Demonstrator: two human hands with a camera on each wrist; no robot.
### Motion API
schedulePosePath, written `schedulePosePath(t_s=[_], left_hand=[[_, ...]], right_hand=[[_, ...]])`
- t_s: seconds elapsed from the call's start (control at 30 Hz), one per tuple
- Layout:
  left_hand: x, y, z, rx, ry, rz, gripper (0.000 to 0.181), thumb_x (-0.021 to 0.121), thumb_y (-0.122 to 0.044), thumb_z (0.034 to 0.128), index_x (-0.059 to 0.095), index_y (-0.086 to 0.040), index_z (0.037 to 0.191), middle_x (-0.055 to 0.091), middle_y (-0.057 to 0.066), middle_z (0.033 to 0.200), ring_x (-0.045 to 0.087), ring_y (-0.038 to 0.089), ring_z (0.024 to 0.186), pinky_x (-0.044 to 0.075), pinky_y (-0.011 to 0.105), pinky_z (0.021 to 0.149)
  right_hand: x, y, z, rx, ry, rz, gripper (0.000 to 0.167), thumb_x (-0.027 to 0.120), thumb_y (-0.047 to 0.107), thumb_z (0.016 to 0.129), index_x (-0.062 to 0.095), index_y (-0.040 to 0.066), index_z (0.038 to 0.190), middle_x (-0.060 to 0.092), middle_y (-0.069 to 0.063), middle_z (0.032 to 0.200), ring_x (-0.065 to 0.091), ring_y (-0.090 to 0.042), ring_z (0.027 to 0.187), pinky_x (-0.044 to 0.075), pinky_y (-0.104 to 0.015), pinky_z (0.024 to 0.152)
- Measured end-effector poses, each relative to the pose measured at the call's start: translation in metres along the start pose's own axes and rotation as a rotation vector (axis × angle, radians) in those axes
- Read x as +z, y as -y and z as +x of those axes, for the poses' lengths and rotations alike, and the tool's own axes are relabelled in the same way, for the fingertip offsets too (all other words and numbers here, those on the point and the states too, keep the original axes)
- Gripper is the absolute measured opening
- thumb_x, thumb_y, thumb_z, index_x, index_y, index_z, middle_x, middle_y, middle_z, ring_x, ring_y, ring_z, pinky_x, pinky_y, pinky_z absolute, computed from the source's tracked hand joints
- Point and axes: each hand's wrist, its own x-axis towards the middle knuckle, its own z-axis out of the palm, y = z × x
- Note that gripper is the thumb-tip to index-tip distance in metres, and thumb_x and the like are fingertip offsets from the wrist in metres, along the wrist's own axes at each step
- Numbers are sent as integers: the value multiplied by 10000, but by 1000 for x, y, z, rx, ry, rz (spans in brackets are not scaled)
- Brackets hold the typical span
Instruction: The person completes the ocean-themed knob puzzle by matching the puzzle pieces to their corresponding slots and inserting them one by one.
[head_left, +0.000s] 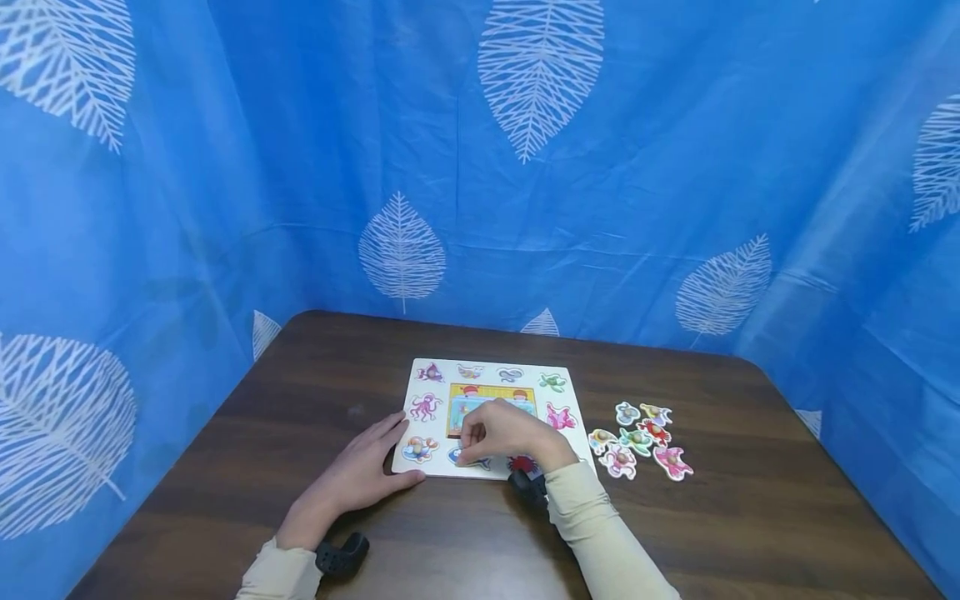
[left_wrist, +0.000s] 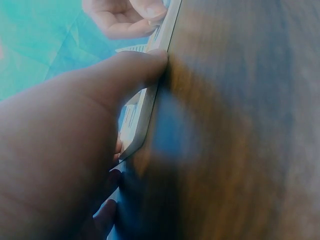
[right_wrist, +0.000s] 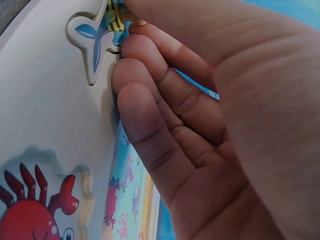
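A white puzzle board [head_left: 452, 372] printed with sea animals lies on the table. My left hand [head_left: 366, 468] rests at its left front corner, fingers spread along the left side. In the left wrist view the thumb [left_wrist: 142, 70] touches the front edge. My right hand [head_left: 510, 433] is over the board's front middle, its thumb and forefinger pinching a puzzle piece with yellow and black stripes [right_wrist: 116, 17]. Most of that piece is hidden by the fingers. Beside it shows the blue-finned tail slot [right_wrist: 92, 42]; the red crab slot [right_wrist: 37, 215] is nearer the wrist.
Several loose knobbed pieces, among them a pink one [head_left: 672, 462] and a red one [head_left: 655, 432], lie in a cluster right of the board. An orange and white piece [head_left: 418, 450] sits at the board's front left. Blue leaf-patterned curtains [head_left: 465, 167] stand behind the brown table [head_left: 225, 467].
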Motion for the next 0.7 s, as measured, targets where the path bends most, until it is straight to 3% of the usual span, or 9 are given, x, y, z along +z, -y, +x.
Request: schedulePosePath(t_s=[0.7], left_hand=[[0,1,-1,6,7,-1,925,769,-540,882,433,9,1547,367,183,1642,352,432,1499,361,631,1162]], right_hand=[[-12,1,-8,49,32,48,132,859,321,859,795,224,922,709,162,789,640,-30,737,544,-215,727]])
